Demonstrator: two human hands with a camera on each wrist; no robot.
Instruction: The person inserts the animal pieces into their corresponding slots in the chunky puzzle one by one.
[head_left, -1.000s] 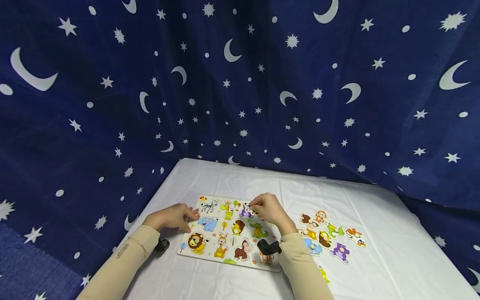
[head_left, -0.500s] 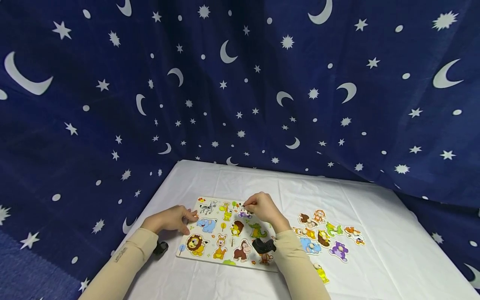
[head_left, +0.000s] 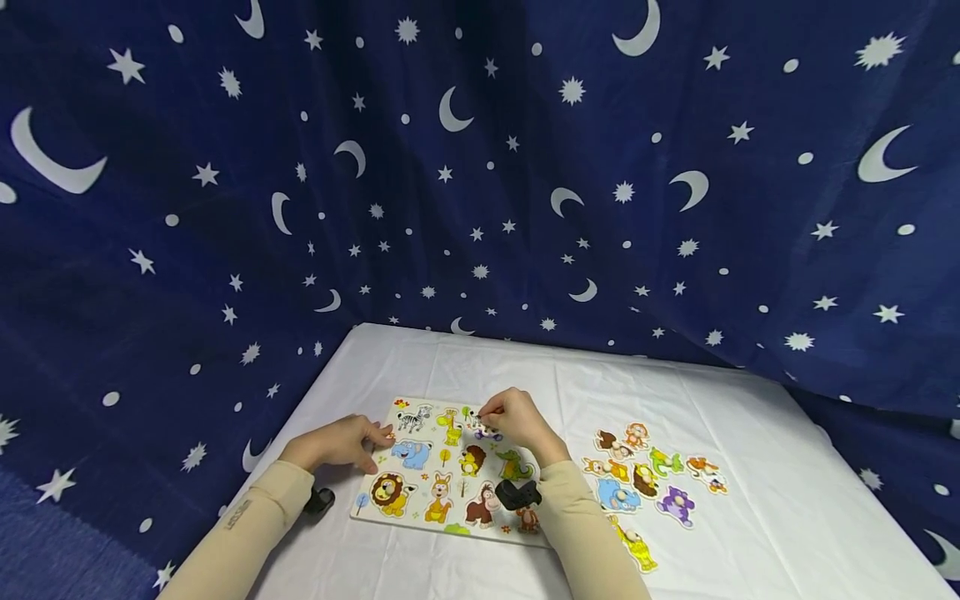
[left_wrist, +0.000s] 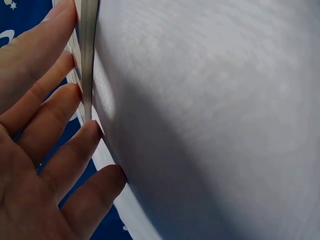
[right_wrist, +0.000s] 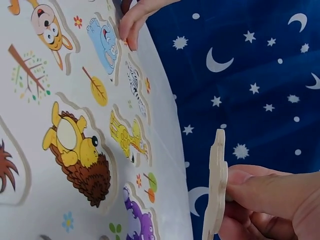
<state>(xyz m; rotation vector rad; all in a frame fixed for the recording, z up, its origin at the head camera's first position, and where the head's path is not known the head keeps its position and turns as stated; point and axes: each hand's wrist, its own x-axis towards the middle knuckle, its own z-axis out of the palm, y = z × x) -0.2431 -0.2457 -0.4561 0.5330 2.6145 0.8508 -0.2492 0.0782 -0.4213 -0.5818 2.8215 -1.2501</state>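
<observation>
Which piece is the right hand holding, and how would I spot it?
On the white table lies a puzzle board of animals. Over its far edge, the right hand pinches one flat wooden piece. It alone is lifted up; the loose animals to the right lie flat.

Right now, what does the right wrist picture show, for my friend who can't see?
The right hand pinches a flat wooden puzzle piece edge-on above a white animal puzzle board. The left hand touches the board's far edge.
</observation>
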